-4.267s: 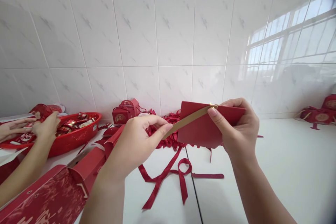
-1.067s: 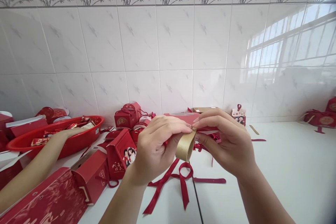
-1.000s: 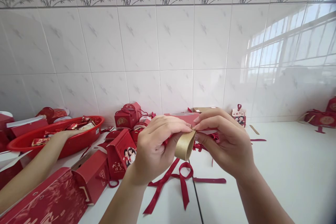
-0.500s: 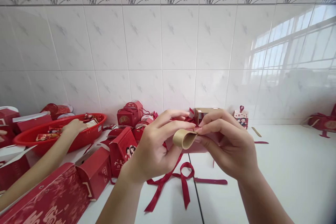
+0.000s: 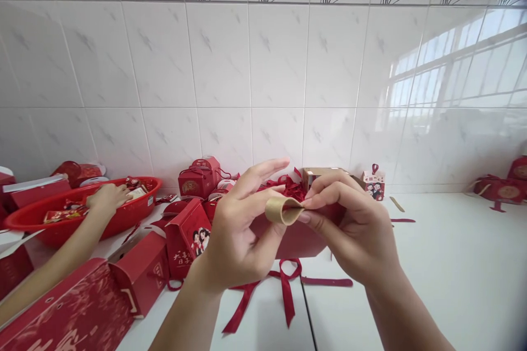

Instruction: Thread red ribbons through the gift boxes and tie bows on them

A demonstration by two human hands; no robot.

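Observation:
My right hand [image 5: 354, 230] pinches the ends of a looped gold strip [image 5: 281, 210] and also holds a red card piece [image 5: 300, 238] that hangs below it. My left hand [image 5: 241, 227] has a finger through the loop, with the other fingers spread around it. Both hands hover over the white counter [image 5: 453, 274], just above a tangle of red ribbons [image 5: 284, 285].
Small red gift boxes [image 5: 187, 236] stand at the left, with more boxes [image 5: 200, 175] by the tiled wall. Another person's hand [image 5: 107, 197] reaches into a red basket [image 5: 135, 211] of sweets. Red boxes [image 5: 500, 186] lie far right, a little house-shaped box [image 5: 374, 184] behind.
The gold strip went from a straight band on the red card to a bent loop, which has now tipped flatter. My left fingers have spread. The other person's hand moved into the basket.

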